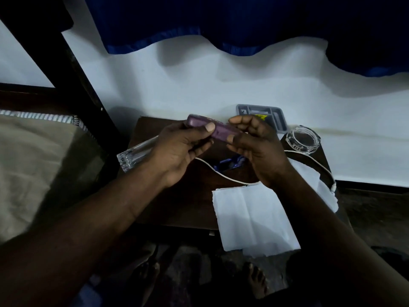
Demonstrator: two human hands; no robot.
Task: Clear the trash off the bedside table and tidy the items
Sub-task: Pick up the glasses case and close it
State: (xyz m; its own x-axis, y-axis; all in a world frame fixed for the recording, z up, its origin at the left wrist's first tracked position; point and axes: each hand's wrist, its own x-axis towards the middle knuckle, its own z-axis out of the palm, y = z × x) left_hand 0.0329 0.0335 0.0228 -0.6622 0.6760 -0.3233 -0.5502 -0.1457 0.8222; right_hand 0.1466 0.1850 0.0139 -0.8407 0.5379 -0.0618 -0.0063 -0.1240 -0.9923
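In the head view, a purple case (218, 129) is held above the counter (177, 202) by both hands. The left hand (183, 149) is clamped on the case's left half, with the thumb laid across the top and the fingers curled beneath. The right hand (254, 142) is closed on the right end, which is pinched between the thumb and the curled fingers. The case is tilted slightly, its left end higher, and is not touching the counter.

A clear glass (137, 156) is seen lying on its side at the counter's left edge, partly hidden by the left hand. A grey tray (279, 117) is set at the back against the white wall (199, 85), with something yellow (261, 117) in one compartment. A glass ashtray (302, 140) stands just beside the tray, at the right corner. A white cable (223, 175) is draped across the middle, and a blue item (225, 163) lies next to it under the hands; what it is cannot be told. A white paper sheet (254, 218) overhangs the front edge, and another (314, 180) lies at the right. A bed (33, 162) is seen to the left, and a blue curtain (221, 23) hangs above.
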